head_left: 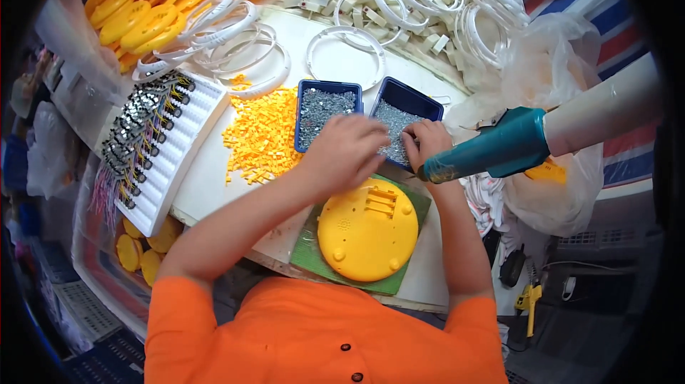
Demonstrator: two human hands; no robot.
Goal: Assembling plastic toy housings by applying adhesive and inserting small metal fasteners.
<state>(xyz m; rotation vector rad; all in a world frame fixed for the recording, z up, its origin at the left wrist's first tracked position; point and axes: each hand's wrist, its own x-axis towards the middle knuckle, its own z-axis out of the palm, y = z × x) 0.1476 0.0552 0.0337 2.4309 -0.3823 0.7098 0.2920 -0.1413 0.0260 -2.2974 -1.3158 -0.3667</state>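
Yellow plastic, a round shell (367,241) lies lower centre of the frame, probably light and stiff, best held by its rim. Above it, mid-frame, the blurred left hand (346,149) hangs half-curled by two dark-blue rectangular trays (419,101); the right hand (430,140) bends its fingers over the right one. Their tiny silvery metal pieces (325,108) look slippery, suiting a fingertip pinch; whether any are held, I can't tell.

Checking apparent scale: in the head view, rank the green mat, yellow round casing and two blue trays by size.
1. Green mat, partly covered
2. Yellow round casing
3. Left blue tray and right blue tray: look alike, both partly hidden, so not ranked
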